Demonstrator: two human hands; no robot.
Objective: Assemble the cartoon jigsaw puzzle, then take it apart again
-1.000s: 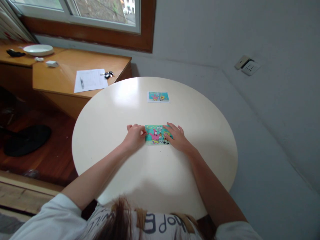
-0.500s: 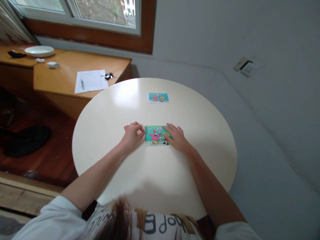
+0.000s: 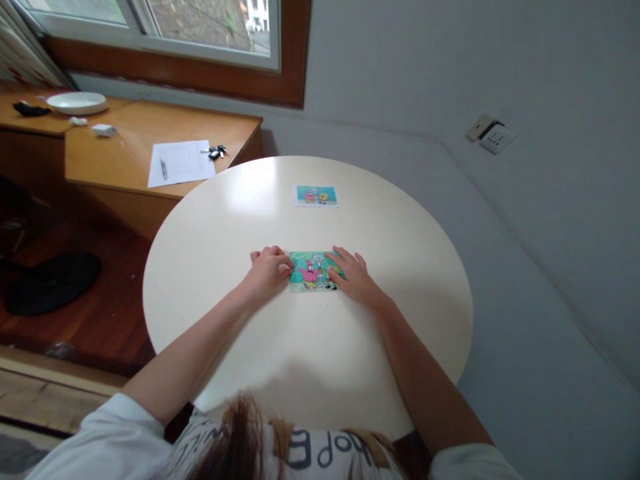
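Note:
A flat rectangular cartoon picture (image 3: 310, 275), teal with a pink starfish figure and two other characters, lies on the white round table (image 3: 225, 267) in front of me. My right hand (image 3: 356, 275) rests flat on its right part with the fingers spread, covering that edge. At the opposite edge is my left hand (image 3: 273, 268), fingers curled and thumb and fingertips pressed together at the border. Whatever may be between those fingertips is too small to make out. Farther back lies a smaller picture (image 3: 316, 195) with similar characters and a white border.
To the left stands a wooden desk (image 3: 240, 127) holding a paper sheet (image 3: 187, 167), a pen (image 3: 163, 169), keys (image 3: 215, 152), a small white box (image 3: 104, 130) and a white plate (image 3: 77, 102). A wall with a socket (image 3: 497, 139) rises on the right.
My left fingertips have moved slightly right and down onto the picture's left edge, closing the gap between thumb and finger. My right hand stays in place.

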